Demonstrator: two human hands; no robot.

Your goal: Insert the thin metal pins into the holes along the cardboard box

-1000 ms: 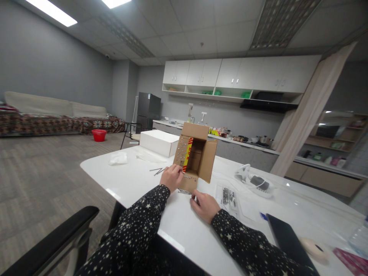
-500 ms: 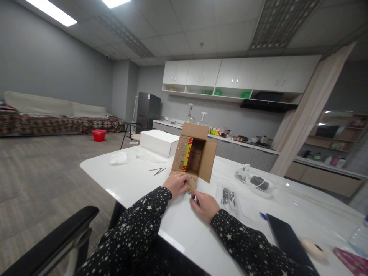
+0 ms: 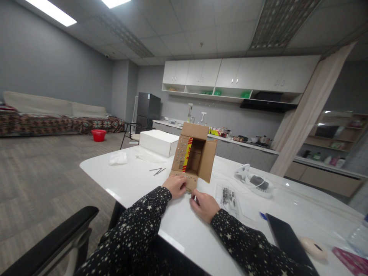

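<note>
An open cardboard box (image 3: 195, 155) with a red-and-yellow strip stands on the white table, its opening facing me and its flaps folded out. At its lowered front flap, my left hand (image 3: 176, 186) has curled fingers, and what they hold is too small to tell. My right hand (image 3: 204, 205) is closed in a pinch just to the right and nearer me. A thin thing shows between the two sets of fingertips, too small to name. Right of the box lies a clear plastic case (image 3: 228, 196) of small dark metal pieces.
Two thin metal rods (image 3: 157, 171) lie left of the box. A white box (image 3: 159, 142) and crumpled white tissue (image 3: 118, 158) are behind them. To the right are a white appliance with a cord (image 3: 258, 184), a dark tablet-like slab (image 3: 287, 237) and a beige oval object (image 3: 313, 248).
The fingers of my left hand have shifted slightly at the box's front flap. My right hand and the things on the table look nearly unmoved.
</note>
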